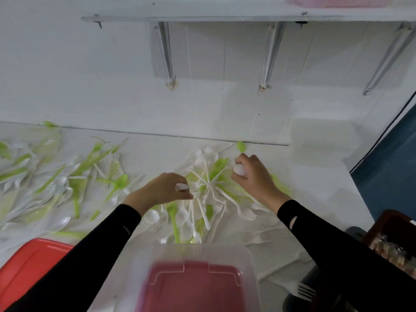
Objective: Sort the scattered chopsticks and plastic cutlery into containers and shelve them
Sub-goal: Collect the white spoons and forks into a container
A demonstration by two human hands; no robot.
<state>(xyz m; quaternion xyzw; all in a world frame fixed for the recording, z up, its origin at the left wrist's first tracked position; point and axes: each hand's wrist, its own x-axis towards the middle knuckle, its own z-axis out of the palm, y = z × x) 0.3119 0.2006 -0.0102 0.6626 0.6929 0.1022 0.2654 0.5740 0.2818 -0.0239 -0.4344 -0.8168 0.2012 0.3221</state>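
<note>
A heap of white and green plastic cutlery [209, 194] lies on the white counter between my hands. My left hand [164, 190] is curled round a white spoon [182, 187] at the heap's left edge. My right hand [252, 176] grips a white spoon [239, 170] by its bowl at the heap's right side. A second spread of green and white cutlery [58, 183] covers the counter to the left. A clear plastic container [227, 251] stands near me, with a red lid [191, 287] showing through its bottom. No chopsticks can be made out.
A red lid [29, 266] lies at the near left. A wall shelf [202, 18] on metal brackets hangs above the counter. A dark box with colourful contents [394, 242] stands at the right, beyond the counter's edge. A white fork [301, 290] lies near right.
</note>
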